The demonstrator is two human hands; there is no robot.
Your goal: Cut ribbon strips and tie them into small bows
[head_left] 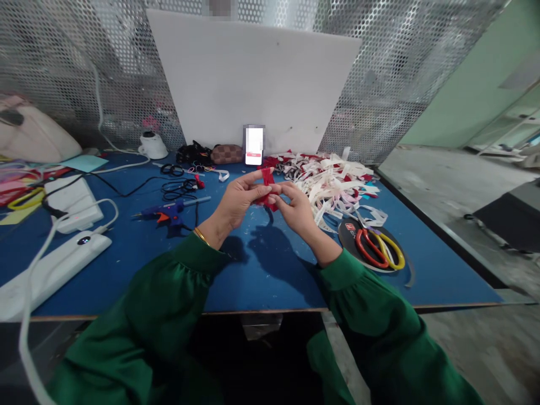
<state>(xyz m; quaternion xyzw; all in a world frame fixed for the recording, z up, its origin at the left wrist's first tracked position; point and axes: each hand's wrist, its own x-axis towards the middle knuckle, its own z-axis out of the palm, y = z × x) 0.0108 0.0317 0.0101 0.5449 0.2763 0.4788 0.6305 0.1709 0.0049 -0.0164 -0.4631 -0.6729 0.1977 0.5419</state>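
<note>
Both hands meet above the middle of the blue table, with a red ribbon point(267, 175) between them. My left hand point(241, 198) pinches the ribbon between thumb and fingers, and a strip of it stands up along the index finger. From the other side my right hand point(295, 208) grips the ribbon's lower folds with thumb and fingertips. Part of the ribbon is hidden behind the fingers. Behind the right hand lies a heap of white, pink and red ribbon scraps point(333, 180).
Scissors with red and yellow handles point(373, 247) lie on a dark round disc at right. A blue glue gun point(169, 212), cables and a white power strip point(63, 270) occupy the left. A lit phone point(253, 145) stands against the white board point(253, 79).
</note>
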